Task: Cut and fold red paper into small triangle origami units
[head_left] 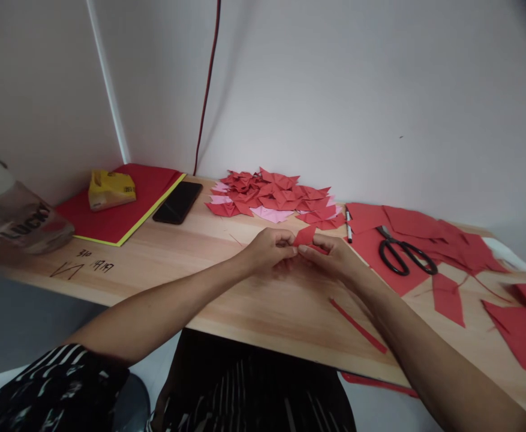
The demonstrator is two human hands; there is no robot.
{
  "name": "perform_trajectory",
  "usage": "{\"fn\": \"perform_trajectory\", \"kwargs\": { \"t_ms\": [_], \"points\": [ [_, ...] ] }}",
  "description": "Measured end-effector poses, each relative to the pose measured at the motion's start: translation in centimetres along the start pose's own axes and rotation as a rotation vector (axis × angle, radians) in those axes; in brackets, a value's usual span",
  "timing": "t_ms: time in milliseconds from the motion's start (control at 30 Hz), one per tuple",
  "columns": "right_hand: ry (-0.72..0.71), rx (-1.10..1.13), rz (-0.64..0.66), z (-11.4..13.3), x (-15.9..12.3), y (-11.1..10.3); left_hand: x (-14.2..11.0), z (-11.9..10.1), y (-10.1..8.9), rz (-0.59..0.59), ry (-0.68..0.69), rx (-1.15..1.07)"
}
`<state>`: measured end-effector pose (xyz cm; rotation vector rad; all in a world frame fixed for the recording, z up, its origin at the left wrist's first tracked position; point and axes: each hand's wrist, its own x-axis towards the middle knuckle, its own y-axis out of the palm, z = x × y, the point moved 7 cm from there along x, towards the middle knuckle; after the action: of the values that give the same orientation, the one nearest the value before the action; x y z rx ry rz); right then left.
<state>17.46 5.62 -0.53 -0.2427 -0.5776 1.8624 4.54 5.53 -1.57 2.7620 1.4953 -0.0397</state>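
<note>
A small piece of folded red paper point(305, 235) is held up between my two hands, above the middle of the wooden desk point(254, 324). My left hand point(273, 249) pinches its left side between thumb and fingers. On the other side, my right hand point(328, 255) grips it with the thumb across its lower edge. Fingers cover much of the paper, so its full shape is hidden. Just behind the hands lies a pile of folded red and pink paper pieces point(276, 195). A thin red paper strip point(357, 325) rests near my right forearm.
Black-handled scissors point(400, 255) lie on red paper sheets point(406, 222) at the right, beside a marker point(348, 225). Red offcuts point(449, 297) spread further right. To the left are a phone point(178, 203), a yellow packet point(112, 189) on a red folder point(150, 180), and a clear bottle point(24, 216).
</note>
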Motion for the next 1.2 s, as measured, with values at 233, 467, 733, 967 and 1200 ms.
{"fn": "perform_trajectory", "kwargs": {
  "t_ms": [233,467,733,967,1200],
  "points": [
    [0.006,-0.012,-0.008,0.1,-0.2,-0.1,0.1,0.2,0.2,0.008,-0.01,0.057],
    [0.02,-0.046,-0.005,-0.3,-0.1,-0.1,0.2,0.5,0.1,-0.013,-0.047,0.073],
    [0.001,-0.088,-0.001,-0.5,-0.1,-0.3,0.2,0.2,-0.1,-0.003,-0.048,0.065],
    [-0.028,-0.072,-0.047,-0.4,0.1,-0.4,0.3,1.2,-0.3,-0.018,-0.068,0.063],
    [0.068,0.032,-0.081,-1.1,0.1,-0.7,0.3,1.1,-0.1,-0.044,-0.082,-0.015]
  ]
}}
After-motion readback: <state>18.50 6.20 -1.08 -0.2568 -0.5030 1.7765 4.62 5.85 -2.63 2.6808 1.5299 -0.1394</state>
